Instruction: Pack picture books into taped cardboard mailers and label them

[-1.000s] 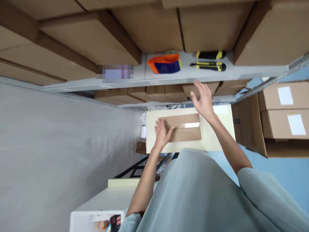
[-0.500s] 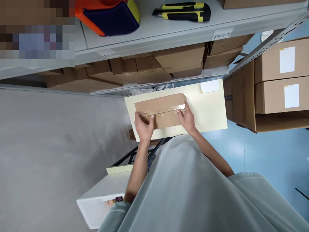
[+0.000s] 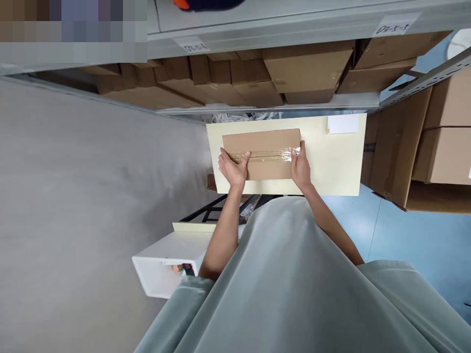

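Note:
A long brown cardboard box [image 3: 270,169] lies on a cream-coloured board [image 3: 334,166], with clear shiny tape running along the middle of its top. My left hand [image 3: 234,167] grips the box's left end, thumb over the taped top and fingers round the side. At the opposite end my right hand [image 3: 301,166] holds it the same way, thumb near the tape's end and fingers along the edge. A white label or slip of paper [image 3: 343,124] sits at the board's far right edge.
Beyond the board, a metal shelf [image 3: 272,32] holds several cardboard boxes [image 3: 309,66] on its lower level. To the right stands a large open carton [image 3: 401,147] with boxes inside. A white bin [image 3: 176,260] is at lower left, near a grey wall [image 3: 91,196].
The view has shifted, so the utility knife on the shelf is out of frame and the tape dispenser nearly so. Both hands keep hold of the box's ends, which now looks more level.

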A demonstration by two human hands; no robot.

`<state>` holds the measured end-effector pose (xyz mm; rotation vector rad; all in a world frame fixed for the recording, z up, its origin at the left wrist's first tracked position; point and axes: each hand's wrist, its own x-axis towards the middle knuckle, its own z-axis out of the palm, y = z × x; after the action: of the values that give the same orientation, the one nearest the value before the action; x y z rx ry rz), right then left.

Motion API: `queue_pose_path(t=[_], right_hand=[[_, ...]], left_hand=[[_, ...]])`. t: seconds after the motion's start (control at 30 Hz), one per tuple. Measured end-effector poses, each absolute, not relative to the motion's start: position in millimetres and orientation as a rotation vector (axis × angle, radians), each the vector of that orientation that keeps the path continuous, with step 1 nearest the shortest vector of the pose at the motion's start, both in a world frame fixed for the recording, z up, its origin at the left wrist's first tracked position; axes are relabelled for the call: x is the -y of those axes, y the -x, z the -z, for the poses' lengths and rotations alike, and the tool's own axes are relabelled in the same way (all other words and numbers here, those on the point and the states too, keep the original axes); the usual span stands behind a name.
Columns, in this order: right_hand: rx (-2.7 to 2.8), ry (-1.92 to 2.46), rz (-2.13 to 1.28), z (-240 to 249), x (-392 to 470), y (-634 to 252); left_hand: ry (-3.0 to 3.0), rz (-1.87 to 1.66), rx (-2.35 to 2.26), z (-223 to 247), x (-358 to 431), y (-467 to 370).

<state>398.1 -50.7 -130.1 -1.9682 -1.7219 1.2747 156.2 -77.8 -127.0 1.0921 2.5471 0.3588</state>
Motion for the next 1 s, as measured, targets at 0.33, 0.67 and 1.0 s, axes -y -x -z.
queue_pose_path(t=[0.33, 0.67, 1.0], right_hand=[[1.891, 2.076, -0.807, 124.6, 59.2, -392.5], [2.083, 2.163, -0.594, 85.8, 63.4, -331.1], [1.782, 2.279, -0.788, 102.7, 61.4, -377.9]], left_hand=[[-1.174, -0.551, -2.483, 133.9, 90.7, -138.6], [-1.255, -0.497, -2.443, 114.5, 92.7, -165.1], [-1.121, -0.764, -2.001, 128.9, 103.0, -101.9]])
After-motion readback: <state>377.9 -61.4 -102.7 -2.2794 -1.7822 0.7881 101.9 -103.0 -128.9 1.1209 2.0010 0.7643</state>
